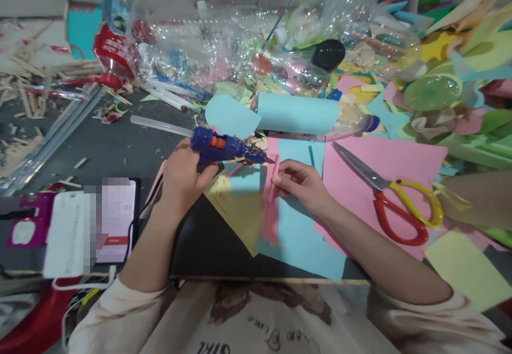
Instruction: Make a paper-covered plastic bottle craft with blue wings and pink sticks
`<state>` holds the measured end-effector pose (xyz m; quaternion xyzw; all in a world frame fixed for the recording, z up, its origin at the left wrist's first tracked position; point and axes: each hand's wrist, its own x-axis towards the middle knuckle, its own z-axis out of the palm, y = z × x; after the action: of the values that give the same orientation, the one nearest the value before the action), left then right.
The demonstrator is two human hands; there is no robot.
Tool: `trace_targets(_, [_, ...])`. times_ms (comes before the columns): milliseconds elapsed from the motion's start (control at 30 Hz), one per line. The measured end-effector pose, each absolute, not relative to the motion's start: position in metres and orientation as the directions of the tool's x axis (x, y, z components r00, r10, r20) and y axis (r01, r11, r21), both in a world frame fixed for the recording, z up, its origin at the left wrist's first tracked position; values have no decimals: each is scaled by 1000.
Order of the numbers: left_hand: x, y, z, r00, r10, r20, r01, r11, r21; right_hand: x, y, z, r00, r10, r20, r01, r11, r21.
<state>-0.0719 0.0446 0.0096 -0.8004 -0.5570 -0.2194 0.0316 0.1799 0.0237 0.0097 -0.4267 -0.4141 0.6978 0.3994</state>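
Observation:
My left hand (184, 175) is wrapped round the grip of a blue glue gun (224, 147), which has an orange trigger and a clear glue stick out the back. The nozzle points right at the top of several narrow pink paper strips (272, 199). My right hand (301, 182) pinches those strips near their upper end, holding them against a light blue paper sheet (298, 231). A yellow paper piece (236, 210) lies under the gun.
Red-and-yellow scissors (394, 199) lie on a pink sheet (396, 167) to the right. A bottle wrapped in light blue paper (298, 113) lies behind. Clear plastic bottles and coloured paper scraps pile along the back and right. A phone (116, 218) and wooden sticks (32, 82) sit left.

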Motion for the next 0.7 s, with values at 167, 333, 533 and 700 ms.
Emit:
trace_targets(167, [-74, 43, 7, 232, 900, 370, 909, -336, 248, 180, 23, 10, -332, 905, -265, -152, -328, -932])
trace_targets(333, [-73, 45, 14, 149, 906, 397, 923, -272, 274, 181, 23, 10, -345, 904, -250, -142, -314, -939])
trace_targets(533, [-86, 54, 30, -194, 901, 388, 899, 5, 438, 182, 22, 8, -349, 901, -258, -155, -327, -932])
trace_targets(700, [-120, 65, 30, -298, 889, 348, 879, 113, 464, 182, 22, 7, -347, 902, -255, -169, -327, -930])
